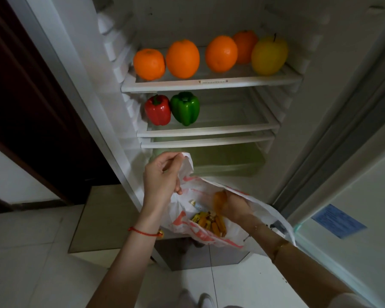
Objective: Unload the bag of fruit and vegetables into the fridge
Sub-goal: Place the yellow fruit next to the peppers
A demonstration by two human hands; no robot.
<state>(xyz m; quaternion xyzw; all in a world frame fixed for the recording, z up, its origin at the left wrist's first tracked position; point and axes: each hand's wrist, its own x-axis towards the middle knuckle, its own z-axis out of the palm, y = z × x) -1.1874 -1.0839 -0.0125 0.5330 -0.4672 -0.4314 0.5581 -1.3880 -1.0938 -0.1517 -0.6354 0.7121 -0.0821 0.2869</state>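
Our left hand [162, 174] pinches the bag [209, 218] rim, holding it open. Our right hand [231, 205] is inside, closed around a blurred orange item [219, 200]. Oranges [182, 58] sit on the top fridge shelf [209, 83].

My left hand [162, 174] pinches the rim of the white bag [188, 197] open in front of the fridge [211, 82]. My right hand [232, 206] is inside it, closed on a blurred orange item [220, 200]. Four oranges [182, 58] and a yellow apple [269, 55] sit on the upper shelf; a red pepper [157, 110] and green pepper [185, 107] touch below.
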